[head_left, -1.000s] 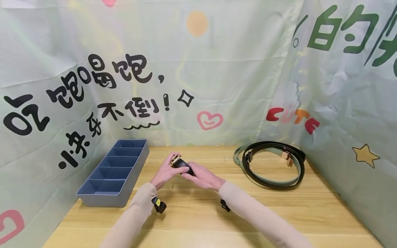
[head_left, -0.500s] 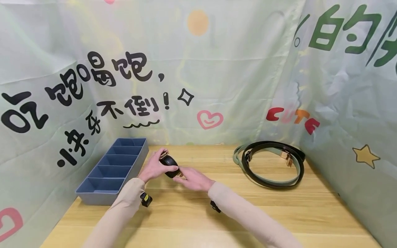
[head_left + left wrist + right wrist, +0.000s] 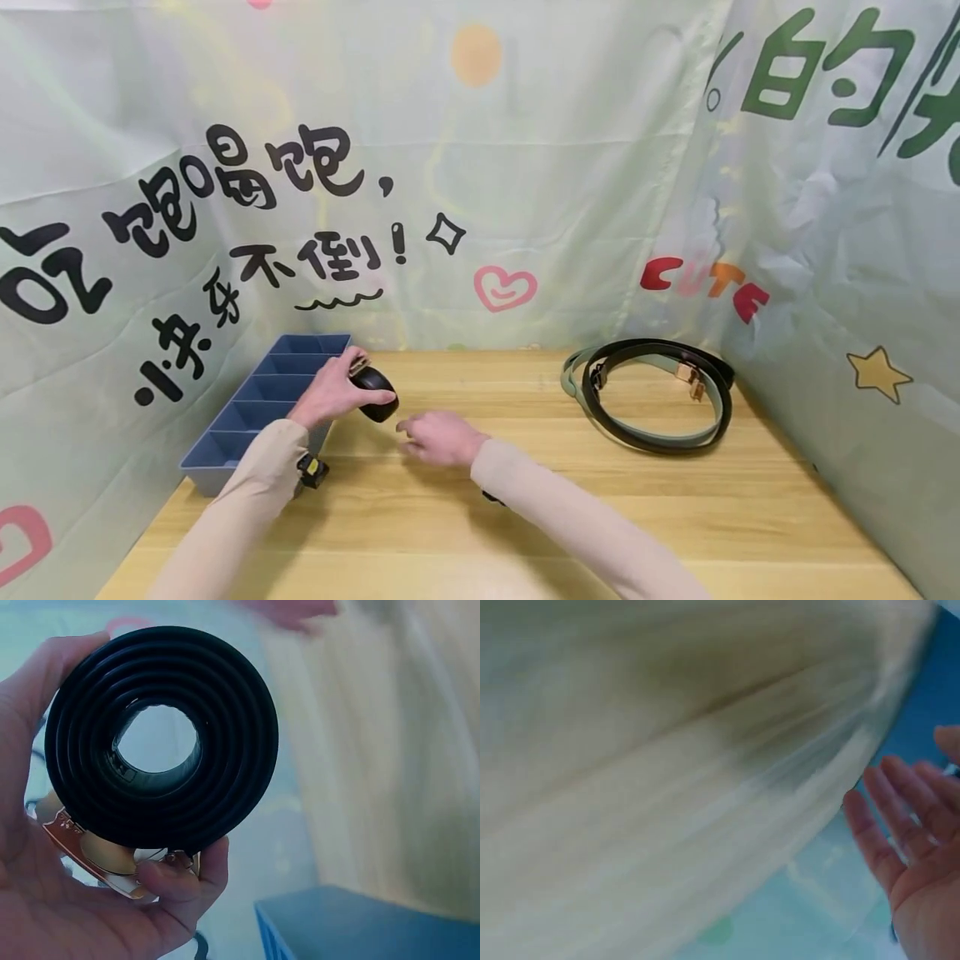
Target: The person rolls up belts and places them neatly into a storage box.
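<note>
A black belt (image 3: 374,393), rolled into a tight coil with a gold buckle (image 3: 105,855), is gripped by my left hand (image 3: 332,390). In the left wrist view the belt's layered edge (image 3: 240,735) faces the camera around a round hollow centre, and fingers curl about the roll and buckle. The left hand is beside the right side of the blue divided box (image 3: 217,467), above its edge in the head view. My right hand (image 3: 442,438) is apart from the coil, to its right, holding nothing. Its fingers (image 3: 907,802) look loosely extended in the right wrist view.
More belts, black (image 3: 660,450) and pale green (image 3: 577,375), lie looped together at the back right of the wooden table (image 3: 480,517). Printed fabric walls (image 3: 570,167) enclose the table at the back and both sides.
My left hand has moved left with the coiled belt toward the divided box. The right hand held the coil earlier; it has let go and is now separated from it.
</note>
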